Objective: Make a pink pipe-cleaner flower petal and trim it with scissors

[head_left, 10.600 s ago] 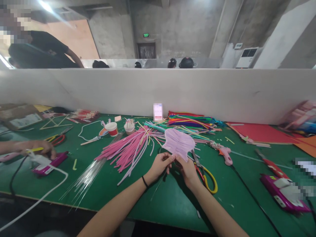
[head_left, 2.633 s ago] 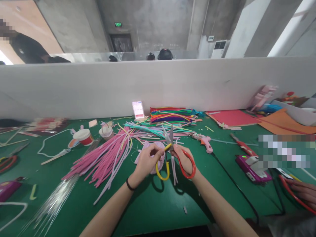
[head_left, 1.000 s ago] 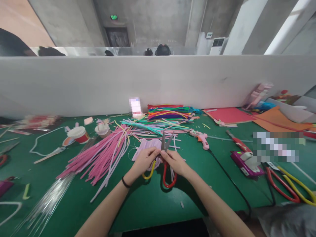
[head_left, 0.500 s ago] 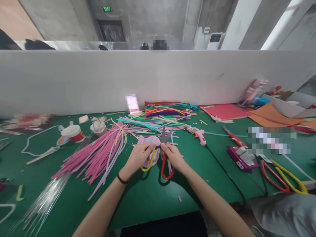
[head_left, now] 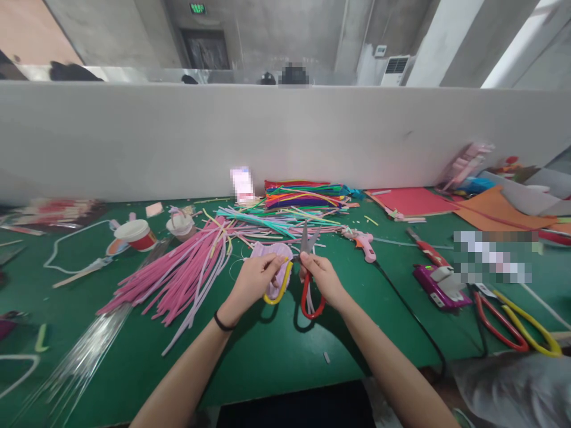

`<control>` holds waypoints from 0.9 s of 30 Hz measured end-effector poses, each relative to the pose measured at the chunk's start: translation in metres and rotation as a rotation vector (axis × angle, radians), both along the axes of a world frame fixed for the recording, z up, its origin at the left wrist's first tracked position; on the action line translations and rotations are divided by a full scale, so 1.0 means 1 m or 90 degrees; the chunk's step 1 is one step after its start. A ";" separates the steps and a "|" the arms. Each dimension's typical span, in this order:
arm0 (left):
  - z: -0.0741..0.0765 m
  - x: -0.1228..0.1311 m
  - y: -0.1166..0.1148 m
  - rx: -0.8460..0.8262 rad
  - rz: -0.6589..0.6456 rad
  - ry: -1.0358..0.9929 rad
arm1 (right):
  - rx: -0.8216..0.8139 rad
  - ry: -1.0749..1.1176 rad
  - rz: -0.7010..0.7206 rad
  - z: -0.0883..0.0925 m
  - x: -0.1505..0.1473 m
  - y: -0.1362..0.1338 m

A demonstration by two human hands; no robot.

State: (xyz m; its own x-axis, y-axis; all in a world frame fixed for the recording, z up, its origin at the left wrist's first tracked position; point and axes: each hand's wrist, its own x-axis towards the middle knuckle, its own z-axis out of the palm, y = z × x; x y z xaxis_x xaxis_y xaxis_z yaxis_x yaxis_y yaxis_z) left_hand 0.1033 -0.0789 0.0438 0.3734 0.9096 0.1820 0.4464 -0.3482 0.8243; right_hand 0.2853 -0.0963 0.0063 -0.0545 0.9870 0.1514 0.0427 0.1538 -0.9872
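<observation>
Both hands are on a pair of scissors (head_left: 307,244) with one yellow handle and one red handle. My left hand (head_left: 255,278), a dark band at its wrist, is closed on the yellow-handle side. My right hand (head_left: 323,278) grips near the pivot, above the red loop. The blades point away from me, a little apart, with nothing visible between them. Under and behind my left hand lies a lilac ribbed piece (head_left: 267,249), partly hidden. A bundle of pink and lilac pipe cleaners (head_left: 178,276) spreads to the left.
Colourful pipe cleaners (head_left: 307,195) are piled at the back near a phone (head_left: 243,185). A pink glue gun (head_left: 366,245) trails its black cord on the right. Farther right lie a purple power strip (head_left: 439,288) and another pair of scissors (head_left: 513,324). Paper cups (head_left: 141,238) stand left.
Both hands and the scissors have shifted slightly right, and the gap between the hands looks a little wider. The whole view has also moved slightly.
</observation>
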 end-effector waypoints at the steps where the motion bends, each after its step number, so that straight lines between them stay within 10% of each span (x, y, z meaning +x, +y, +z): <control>1: 0.000 0.000 -0.001 -0.014 0.001 -0.011 | -0.002 0.005 0.001 0.000 0.001 0.000; 16: -0.014 0.002 -0.004 -0.138 0.022 -0.100 | -0.113 0.289 -0.071 0.010 0.001 0.010; 27: -0.021 0.019 -0.008 -0.298 0.062 -0.421 | -0.049 0.290 0.162 0.022 -0.005 -0.007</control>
